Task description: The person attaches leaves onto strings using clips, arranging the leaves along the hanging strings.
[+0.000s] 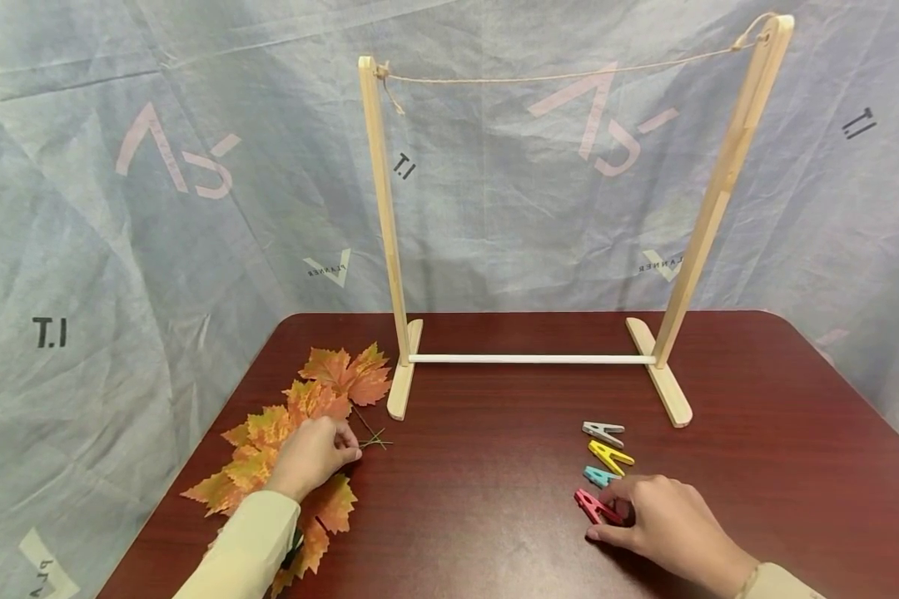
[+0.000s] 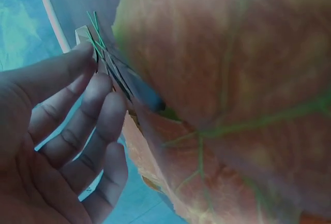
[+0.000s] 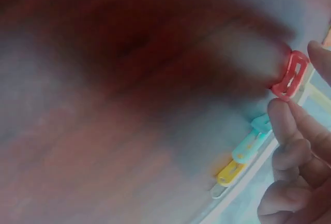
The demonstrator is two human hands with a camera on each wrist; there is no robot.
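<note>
On the left of the table, my left hand (image 1: pixel 313 456) reaches over a pile of orange and yellow artificial maple leaves (image 1: pixel 265 428). Its thumb and fingertips pinch at the thin leaf stems (image 2: pixel 101 43), whose green ends cross beyond the fingers. A large leaf (image 2: pixel 232 79) fills much of the left wrist view. At the right, my right hand (image 1: pixel 663 520) has thumb and index finger around the two sides of a red clothespin (image 1: pixel 593 506), which lies on the table. Teal (image 1: pixel 601 476), yellow (image 1: pixel 610 457) and grey (image 1: pixel 603 432) clothespins lie in a row behind it.
A wooden frame stands at the back, with a left post (image 1: pixel 384 208), a right post (image 1: pixel 719 200) and a white bottom bar (image 1: pixel 532 359). Twine (image 1: pixel 532 80) is strung between the post tops. Grey printed cloth (image 1: pixel 195 249) hangs behind the dark red table (image 1: pixel 479 482).
</note>
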